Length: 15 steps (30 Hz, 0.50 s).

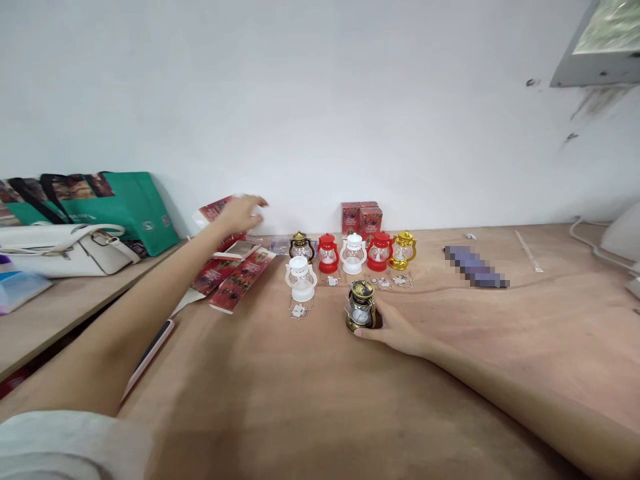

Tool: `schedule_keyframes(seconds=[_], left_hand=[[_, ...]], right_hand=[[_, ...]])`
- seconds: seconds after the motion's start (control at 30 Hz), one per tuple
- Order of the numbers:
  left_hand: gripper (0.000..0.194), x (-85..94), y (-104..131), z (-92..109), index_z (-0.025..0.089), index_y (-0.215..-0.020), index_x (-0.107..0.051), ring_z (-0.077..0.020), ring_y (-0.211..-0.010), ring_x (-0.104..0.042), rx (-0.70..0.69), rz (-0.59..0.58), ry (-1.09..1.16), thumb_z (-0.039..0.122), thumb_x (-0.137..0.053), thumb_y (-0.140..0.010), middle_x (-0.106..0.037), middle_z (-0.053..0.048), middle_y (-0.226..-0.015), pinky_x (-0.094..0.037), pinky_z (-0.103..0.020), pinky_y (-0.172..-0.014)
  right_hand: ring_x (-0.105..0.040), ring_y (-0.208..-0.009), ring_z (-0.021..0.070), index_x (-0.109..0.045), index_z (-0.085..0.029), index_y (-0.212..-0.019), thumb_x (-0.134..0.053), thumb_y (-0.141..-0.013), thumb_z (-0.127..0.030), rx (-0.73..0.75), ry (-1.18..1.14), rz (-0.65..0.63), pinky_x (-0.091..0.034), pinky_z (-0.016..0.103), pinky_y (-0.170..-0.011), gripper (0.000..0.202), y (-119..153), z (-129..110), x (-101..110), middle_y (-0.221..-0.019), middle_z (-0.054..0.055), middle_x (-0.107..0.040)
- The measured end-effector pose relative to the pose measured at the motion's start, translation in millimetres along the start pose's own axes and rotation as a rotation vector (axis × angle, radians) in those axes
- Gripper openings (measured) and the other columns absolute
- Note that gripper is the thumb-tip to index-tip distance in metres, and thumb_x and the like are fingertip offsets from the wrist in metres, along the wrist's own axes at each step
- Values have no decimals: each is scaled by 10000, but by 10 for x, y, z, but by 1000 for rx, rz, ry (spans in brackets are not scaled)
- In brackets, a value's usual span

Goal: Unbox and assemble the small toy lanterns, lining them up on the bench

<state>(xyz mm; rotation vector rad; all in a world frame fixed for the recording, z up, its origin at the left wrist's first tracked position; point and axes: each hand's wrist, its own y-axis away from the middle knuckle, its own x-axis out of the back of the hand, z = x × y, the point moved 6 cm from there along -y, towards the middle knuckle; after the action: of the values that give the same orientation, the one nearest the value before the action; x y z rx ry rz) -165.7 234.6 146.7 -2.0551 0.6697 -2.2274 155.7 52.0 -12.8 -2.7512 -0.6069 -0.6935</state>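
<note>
My right hand (pixel 393 327) is wrapped round the lower part of a black and gold lantern (pixel 361 308), which stands upright on the wooden table (pixel 280 387). Above the pile of red printed cartons (pixel 243 279) at the left, my left hand (pixel 244 212) is raised with its fingers apart and nothing in them. Between the hands stand a white lantern (pixel 301 280) and, behind it, a row with a dark bronze lantern (pixel 302 247), a red lantern (pixel 328 255), another white one, another red one and a gold lantern (pixel 403 251). Small wire and white pieces (pixel 299 311) lie before several lanterns.
Red boxes (pixel 361 219) stand against the wall. At the left are a white handbag (pixel 65 250), a green bag (pixel 143 207) and a phone-like object (pixel 149 357). A blurred-out dark item (pixel 473 267), a thin strip (pixel 529 251) and a white cable (pixel 600 250) are at the right.
</note>
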Motion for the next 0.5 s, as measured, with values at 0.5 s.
schedule_keyframes(seconds=[0.5], left_hand=[[335,-1035,-280,509,148,-1167,-551,-202,-1000,-588,-114,-354,-77,352,-542,-901,-576,-90,-1160,-515,-404,-848]], right_hand=[[-568,-1099,287,-497,-177,-1162,-712,-697,-307,1,-35,6,-435,457,-952,529,7,-15,-6,-1190,92,-618]])
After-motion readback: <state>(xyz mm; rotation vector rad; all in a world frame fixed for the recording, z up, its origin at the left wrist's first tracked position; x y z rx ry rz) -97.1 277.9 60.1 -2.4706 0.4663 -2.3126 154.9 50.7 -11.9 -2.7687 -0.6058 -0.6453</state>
